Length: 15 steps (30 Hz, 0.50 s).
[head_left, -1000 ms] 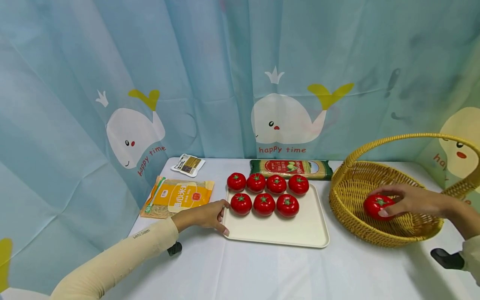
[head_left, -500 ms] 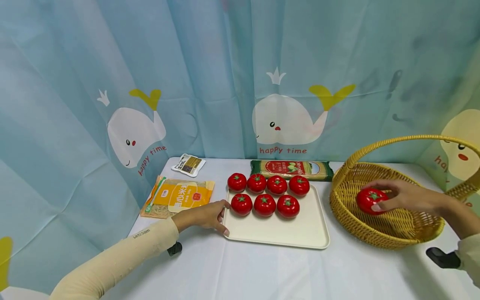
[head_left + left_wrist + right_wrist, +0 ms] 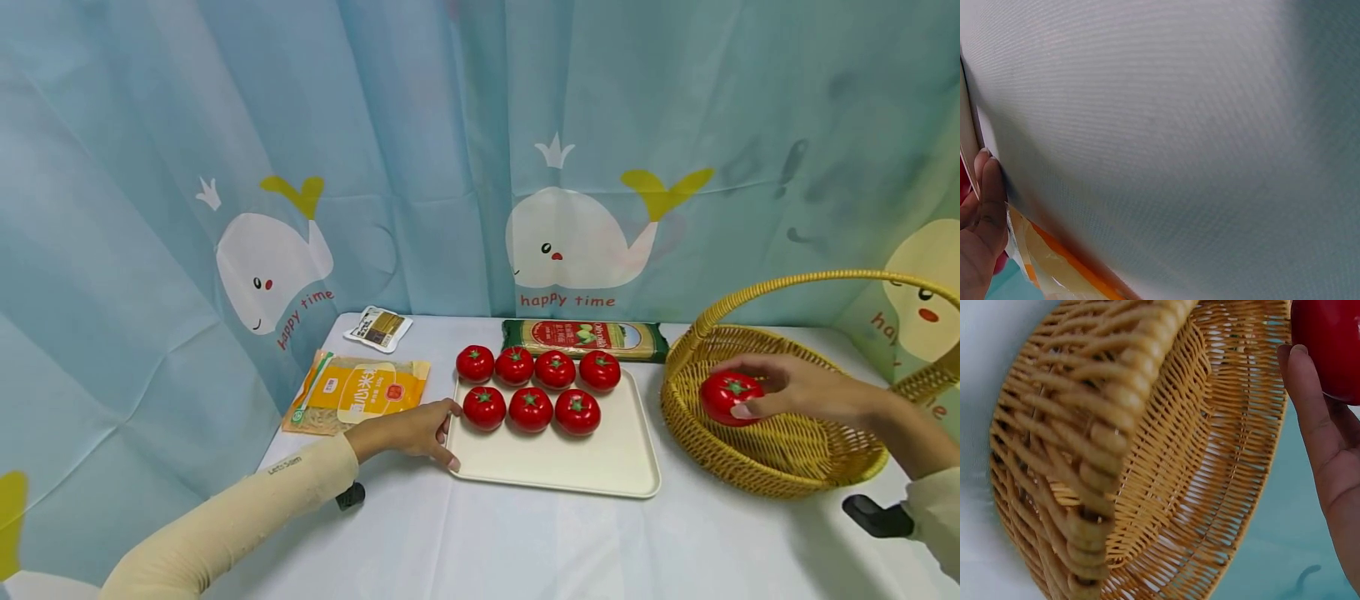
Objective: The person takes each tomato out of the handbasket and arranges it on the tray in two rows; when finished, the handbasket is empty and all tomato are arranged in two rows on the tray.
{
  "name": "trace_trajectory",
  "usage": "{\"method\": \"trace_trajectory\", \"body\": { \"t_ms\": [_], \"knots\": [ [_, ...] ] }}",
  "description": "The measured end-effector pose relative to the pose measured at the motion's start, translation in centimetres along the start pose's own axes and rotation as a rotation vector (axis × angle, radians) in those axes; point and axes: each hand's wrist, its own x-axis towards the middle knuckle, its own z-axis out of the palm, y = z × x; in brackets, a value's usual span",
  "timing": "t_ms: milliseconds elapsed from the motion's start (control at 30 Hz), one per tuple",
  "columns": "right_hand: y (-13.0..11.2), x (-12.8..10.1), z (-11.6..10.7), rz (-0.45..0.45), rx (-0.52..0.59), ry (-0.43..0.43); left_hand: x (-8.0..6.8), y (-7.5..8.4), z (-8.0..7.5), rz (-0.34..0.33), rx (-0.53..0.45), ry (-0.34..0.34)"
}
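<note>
My right hand [image 3: 795, 390] grips a red tomato [image 3: 730, 396] just above the left inner side of a yellow wicker basket [image 3: 787, 454]; the right wrist view shows the tomato [image 3: 1335, 344] against my thumb and the basket's weave [image 3: 1147, 456]. My left hand [image 3: 420, 432] rests on the left edge of a cream tray [image 3: 570, 462], fingers straight against its rim [image 3: 967, 125]. Several red tomatoes [image 3: 531, 408] sit in two rows at the back of the tray.
A long green-and-red packet [image 3: 583, 336] lies behind the tray. An orange packet [image 3: 358, 393] and a small sachet [image 3: 378, 327] lie to the left. A whale-print curtain [image 3: 480, 150] hangs close behind the white table [image 3: 525, 542]. A black object [image 3: 876, 517] sits at the front right.
My right hand has lifted the tomato up and a little to the left inside the basket. The left hand has stayed on the tray's edge.
</note>
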Motion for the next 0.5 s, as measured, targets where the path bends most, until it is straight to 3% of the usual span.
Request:
{"method": "trace_trajectory", "body": {
  "t_ms": [267,500],
  "knots": [
    [-0.7,0.2,0.5,-0.026,0.074,-0.037,0.1,0.0,0.0,0.001,0.003,-0.001],
    [-1.2,0.6,0.9,-0.02,0.164,-0.134,0.1,0.0,0.0,0.002,-0.007,0.0]
  ]
}}
